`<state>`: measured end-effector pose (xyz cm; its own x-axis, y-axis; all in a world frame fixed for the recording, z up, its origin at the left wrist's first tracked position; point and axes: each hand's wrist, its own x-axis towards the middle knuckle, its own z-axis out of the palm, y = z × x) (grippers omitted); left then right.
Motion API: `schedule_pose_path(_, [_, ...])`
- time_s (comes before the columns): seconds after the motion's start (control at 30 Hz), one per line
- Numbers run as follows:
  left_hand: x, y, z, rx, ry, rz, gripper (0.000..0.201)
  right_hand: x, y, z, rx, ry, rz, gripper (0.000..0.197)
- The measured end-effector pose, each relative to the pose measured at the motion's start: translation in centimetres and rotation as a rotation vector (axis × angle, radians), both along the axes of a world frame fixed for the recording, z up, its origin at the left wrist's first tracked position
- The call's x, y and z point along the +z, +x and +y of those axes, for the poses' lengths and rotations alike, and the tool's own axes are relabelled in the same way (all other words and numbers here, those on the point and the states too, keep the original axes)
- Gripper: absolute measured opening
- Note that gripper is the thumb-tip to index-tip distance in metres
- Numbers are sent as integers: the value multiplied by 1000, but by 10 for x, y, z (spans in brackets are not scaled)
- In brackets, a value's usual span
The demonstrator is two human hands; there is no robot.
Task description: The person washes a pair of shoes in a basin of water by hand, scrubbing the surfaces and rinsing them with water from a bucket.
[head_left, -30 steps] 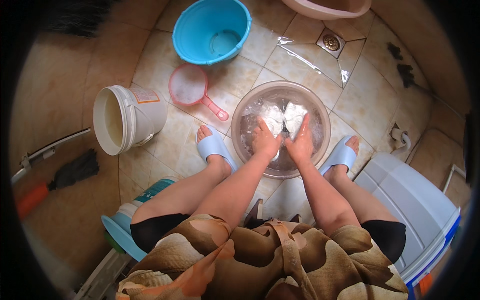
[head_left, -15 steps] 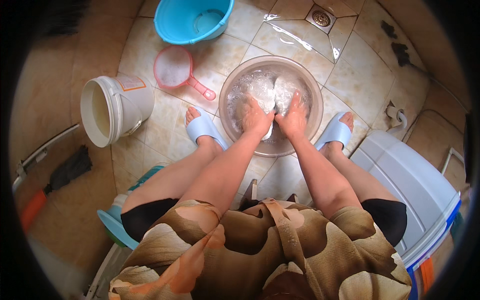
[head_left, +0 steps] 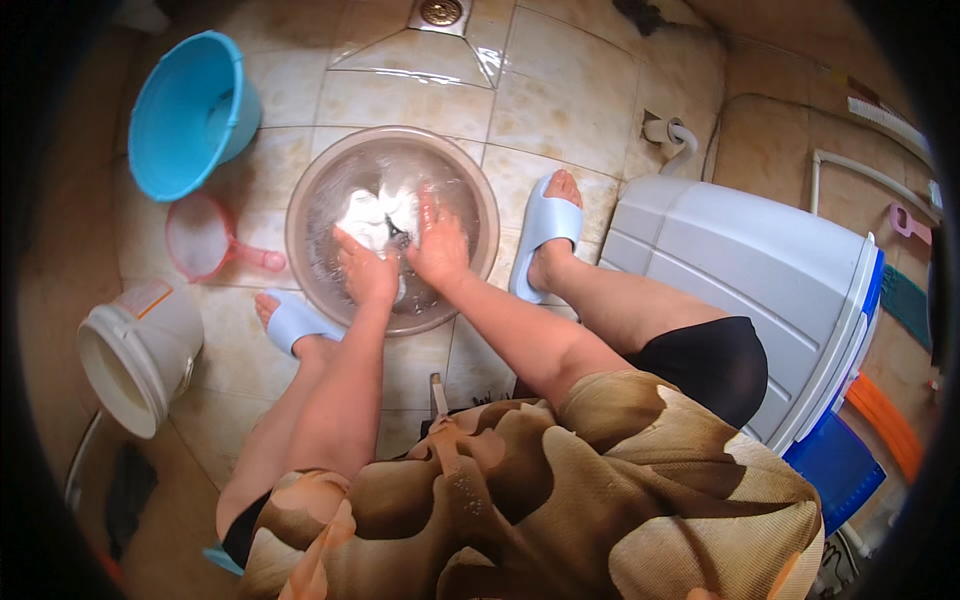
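A grey-brown basin (head_left: 304, 260) of water stands on the tiled floor in front of me. In it lies a wet white cloth-like item (head_left: 364, 222), bunched into two pale lumps with a small dark patch between them; its exact kind is unclear. My left hand (head_left: 366, 268) rests at the near left edge of the white item, fingers spread. Against its right side lies my right hand (head_left: 438, 242), with the fingers stretched out and the thumb towards the dark patch. Both hands are wet and open, touching the item. Glare and rippling water hide some fingertips.
Left of the basin are a pink dipper (head_left: 262, 259) with suds, a blue tub (head_left: 145, 150) and a tilted white bucket (head_left: 125, 330). A grey-white plastic box (head_left: 730, 235) stands to the right. Beyond the basin is a floor drain (head_left: 440, 13). Pale blue slippers (head_left: 545, 225) flank the basin.
The view has swung to the right, so the basin and tubs sit further left in the picture. My hands remain on the white item, fingers now more spread.
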<state>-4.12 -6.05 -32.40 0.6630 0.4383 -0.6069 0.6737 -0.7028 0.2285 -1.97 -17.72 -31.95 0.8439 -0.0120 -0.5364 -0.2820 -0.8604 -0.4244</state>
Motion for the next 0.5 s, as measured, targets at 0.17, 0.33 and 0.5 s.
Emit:
schedule_pose_path(0.17, [-33, -3, 3, -11, 23, 185, 88, -11, 0, 11, 53, -118, 113, 92])
schedule_pose_path(0.33, [-48, 1, 13, -74, -80, 290, 89, -31, -8, 14, 23, -137, -27, 93])
schedule_pose_path(0.5, [10, 5, -4, -15, -54, -97, 99, 14, 13, -1, -10, -11, 139, 98])
